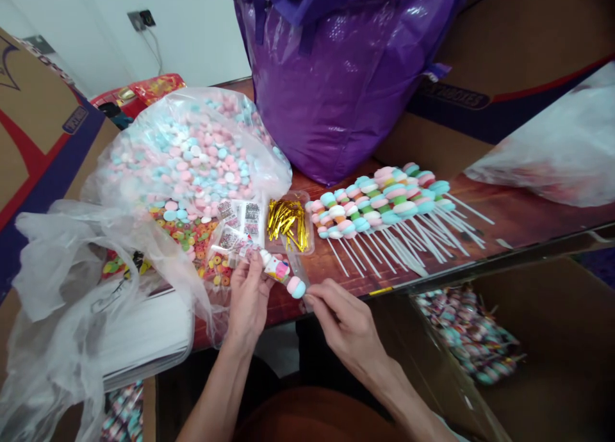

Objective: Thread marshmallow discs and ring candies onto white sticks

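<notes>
Between my two hands is a candy skewer (282, 273) with pink, blue and white marshmallow pieces. It appears to sit in a clear printed wrapper. My left hand (250, 287) is closed on its upper left end. The fingers of my right hand (343, 317) are pinched together just past the pink and blue end piece; I cannot make out whether they grip a stick or the wrapper's edge. Just beyond lie a clear tray of gold twist ties (288, 223) and a stack of printed clear wrappers (244, 219). To the right, several marshmallow skewers (379, 198) lie piled with white sticks toward me.
A large bag of marshmallows (192, 154) and gummy rings (218, 269) stand at left, beside crumpled plastic (52, 275). A purple bag (331, 77) rises behind. Below the table edge at right, a cardboard box (557, 352) holds wrapped skewers (473, 333).
</notes>
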### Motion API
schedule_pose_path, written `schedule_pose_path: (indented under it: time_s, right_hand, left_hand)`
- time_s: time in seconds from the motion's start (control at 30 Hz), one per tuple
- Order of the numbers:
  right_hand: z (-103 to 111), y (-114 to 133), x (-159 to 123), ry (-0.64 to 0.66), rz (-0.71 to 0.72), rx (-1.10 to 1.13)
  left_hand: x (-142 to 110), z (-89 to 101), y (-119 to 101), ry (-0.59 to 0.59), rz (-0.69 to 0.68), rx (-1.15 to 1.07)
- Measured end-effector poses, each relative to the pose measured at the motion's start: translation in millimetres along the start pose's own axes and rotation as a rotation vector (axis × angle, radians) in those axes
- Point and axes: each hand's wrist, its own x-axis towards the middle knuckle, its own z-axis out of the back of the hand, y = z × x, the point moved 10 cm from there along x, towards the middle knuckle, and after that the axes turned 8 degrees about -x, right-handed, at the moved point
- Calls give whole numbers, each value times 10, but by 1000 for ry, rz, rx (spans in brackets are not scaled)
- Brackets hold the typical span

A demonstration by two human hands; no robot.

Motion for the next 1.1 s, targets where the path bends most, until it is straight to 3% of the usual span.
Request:
schedule_pose_path:
  time_s: [0.1, 0.27, 0.43, 0.53, 0.67, 0.9, 1.0, 1.1]
  right_hand:
    - [-49, -225, -31, 92, -276, 197]
    - [-337, -502, -249, 256, -742, 660]
    - [-483, -551, -351, 269, -859, 782]
    - [-452, -554, -304, 177, -763, 639]
    - [-254, -360, -140, 30, -430, 264]
    - [-148, -328, -76, 72, -314, 106]
    - [-141, -225, -29, 95, -180, 44]
    - [-102, -81, -2, 36, -36, -49]
  left_hand:
    - [45, 21, -15, 6, 10, -11]
    - [90, 54, -2, -3, -10, -31]
    - [93, 30, -12, 18, -29, -9]
    - [51, -5, 7, 22, -36, 2]
    - [22, -3, 4, 7, -41, 21]
    - [99, 53, -62, 42, 9, 64]
    - [123, 78, -68, 25, 8, 40]
    - [99, 55, -50, 22, -11, 42]
